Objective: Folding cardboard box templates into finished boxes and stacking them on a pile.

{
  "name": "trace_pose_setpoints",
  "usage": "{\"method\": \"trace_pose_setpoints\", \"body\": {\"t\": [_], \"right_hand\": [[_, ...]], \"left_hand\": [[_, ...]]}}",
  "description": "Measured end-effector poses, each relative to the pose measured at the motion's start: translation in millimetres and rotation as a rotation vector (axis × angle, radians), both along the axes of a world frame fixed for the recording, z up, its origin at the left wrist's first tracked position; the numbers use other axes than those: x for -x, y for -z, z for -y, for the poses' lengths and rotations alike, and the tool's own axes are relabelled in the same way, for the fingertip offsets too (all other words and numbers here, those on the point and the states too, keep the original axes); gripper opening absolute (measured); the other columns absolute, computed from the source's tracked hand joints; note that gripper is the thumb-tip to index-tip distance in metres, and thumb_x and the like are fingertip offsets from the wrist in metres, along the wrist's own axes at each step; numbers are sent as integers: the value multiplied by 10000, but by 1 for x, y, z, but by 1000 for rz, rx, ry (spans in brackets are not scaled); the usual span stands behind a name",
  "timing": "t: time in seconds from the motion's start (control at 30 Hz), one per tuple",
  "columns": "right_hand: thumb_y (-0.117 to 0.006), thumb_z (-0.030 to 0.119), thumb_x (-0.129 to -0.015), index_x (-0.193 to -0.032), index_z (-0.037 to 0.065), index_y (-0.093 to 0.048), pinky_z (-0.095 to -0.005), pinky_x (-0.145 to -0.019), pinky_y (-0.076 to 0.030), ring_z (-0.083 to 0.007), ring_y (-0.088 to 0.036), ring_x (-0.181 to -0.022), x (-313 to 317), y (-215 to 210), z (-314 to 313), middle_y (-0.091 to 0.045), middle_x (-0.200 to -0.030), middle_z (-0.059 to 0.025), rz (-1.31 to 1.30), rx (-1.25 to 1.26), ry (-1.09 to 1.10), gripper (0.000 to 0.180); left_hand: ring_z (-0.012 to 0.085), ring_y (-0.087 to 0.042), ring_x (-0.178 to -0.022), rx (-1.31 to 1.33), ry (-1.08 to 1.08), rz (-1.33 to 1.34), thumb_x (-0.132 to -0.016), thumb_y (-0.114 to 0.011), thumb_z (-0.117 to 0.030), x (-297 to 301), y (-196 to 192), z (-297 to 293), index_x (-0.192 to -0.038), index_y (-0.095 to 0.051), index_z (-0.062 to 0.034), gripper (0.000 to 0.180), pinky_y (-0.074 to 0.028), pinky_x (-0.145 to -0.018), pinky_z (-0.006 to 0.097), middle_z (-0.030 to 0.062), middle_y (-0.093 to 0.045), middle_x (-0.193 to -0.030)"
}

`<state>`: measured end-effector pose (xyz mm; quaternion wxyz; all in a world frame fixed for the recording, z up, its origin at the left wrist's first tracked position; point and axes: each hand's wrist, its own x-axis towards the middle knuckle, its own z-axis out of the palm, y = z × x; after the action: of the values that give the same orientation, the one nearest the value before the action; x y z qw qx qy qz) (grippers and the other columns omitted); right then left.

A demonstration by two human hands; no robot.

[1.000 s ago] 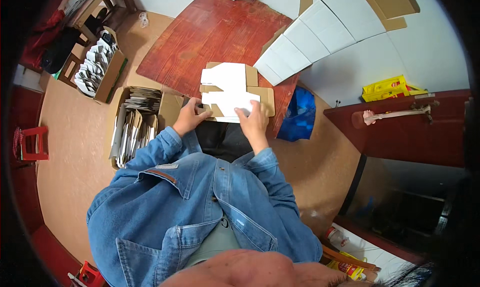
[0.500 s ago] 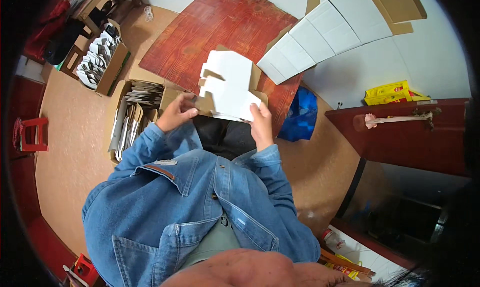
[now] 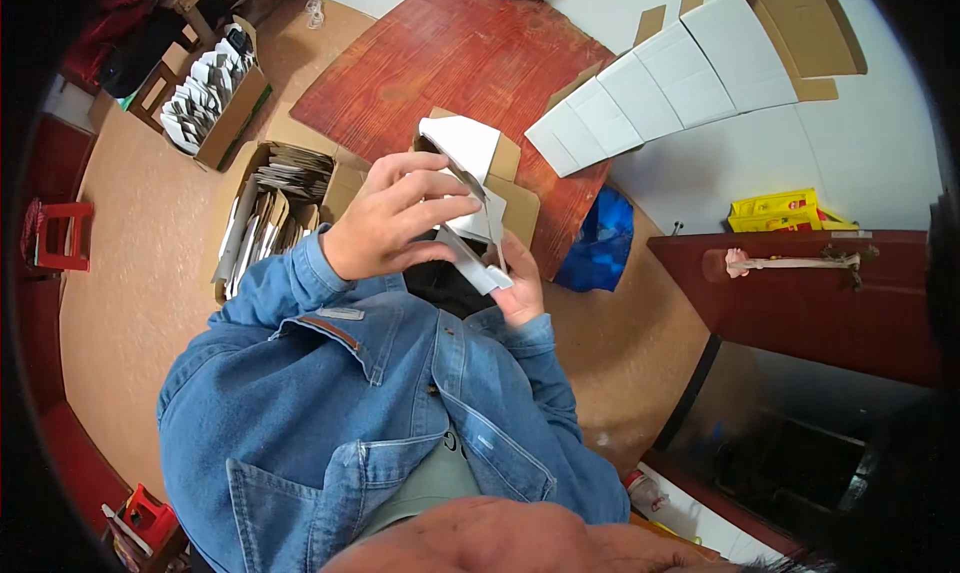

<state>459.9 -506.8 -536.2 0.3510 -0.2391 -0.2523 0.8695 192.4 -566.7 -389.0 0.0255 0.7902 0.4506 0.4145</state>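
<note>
A white cardboard box [image 3: 466, 141], partly folded with brown inner flaps, is tilted between my hands at the near edge of the red wooden table [image 3: 440, 53]. My left hand [image 3: 395, 218] reaches over its left side, with curved fingers on a raised panel and the thumb lower down by the near wall. The near right corner is held by my right hand [image 3: 522, 283], whose fingers are partly hidden behind the cardboard.
A row of upright white boxes [image 3: 640, 93] stands along the table's right side. To my left, a carton [image 3: 245, 173] holds flat cardboard pieces, and another carton [image 3: 235, 123] lies farther off. A blue bag [image 3: 597, 238] sits below the table's right edge.
My left hand has moved right and up onto the box. The box, flatter before, is now tilted with a panel raised. My right hand has shifted lower at its corner.
</note>
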Motion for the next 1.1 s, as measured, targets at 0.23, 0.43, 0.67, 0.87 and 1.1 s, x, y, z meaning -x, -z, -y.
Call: {"method": "trace_pose_setpoints", "body": {"t": [0.23, 0.43, 0.67, 0.87, 1.1], "right_hand": [[-652, 268, -1010, -1192, 23, -649, -283, -833, -526, -133, -655, -912, 3, 24, 13, -682, -1047, -57, 194, 30, -75, 305], [-668, 230, -1002, -1351, -36, -572, -350, -1002, -496, -170, -619, -1138, -5, -57, -20, -658, -1273, -143, 576, -711, 63, 449], [-700, 188, -921, -1293, 22, -610, -437, -937, -529, -417, -665, -1088, 36, -111, -1, -672, -1205, -241, 988, -1283, 12, 417], [-594, 246, -1007, -1172, 6, -664, -420, -797, -550, -385, -729, -924, 22, -66, -17, -718, -953, -225, 1168, -1043, 257, 300], [-498, 239, -1060, -1214, 21, -641, -438, -855, -534, -428, -692, -995, 31, -50, -10, -697, -1065, -263, 1072, -1002, 169, 303]], "left_hand": [[277, -588, -1133, -54, -26, -137, -711, -792, -167, 6, 6, 6, -1065, -714, -168, 363, -438, -962, 429, -15, -660, -986], [212, -585, -1070, 40, 75, -339, -785, -653, -177, 12, -11, 4, -923, -668, -163, 140, -423, -972, 403, -6, -602, -957], [205, -593, -1071, 12, 146, -453, -808, -620, -194, -10, -8, 4, -982, -666, -130, 191, -429, -996, 410, 11, -621, -996], [223, -622, -903, 139, 130, -245, -812, -726, -149, 6, 17, 17, -992, -673, -109, 192, -442, -944, 403, 23, -613, -839], [251, -600, -857, 226, -161, -180, -818, -788, -196, -7, 31, 26, -1184, -679, -136, 387, -452, -879, 382, 44, -592, -840]]}}
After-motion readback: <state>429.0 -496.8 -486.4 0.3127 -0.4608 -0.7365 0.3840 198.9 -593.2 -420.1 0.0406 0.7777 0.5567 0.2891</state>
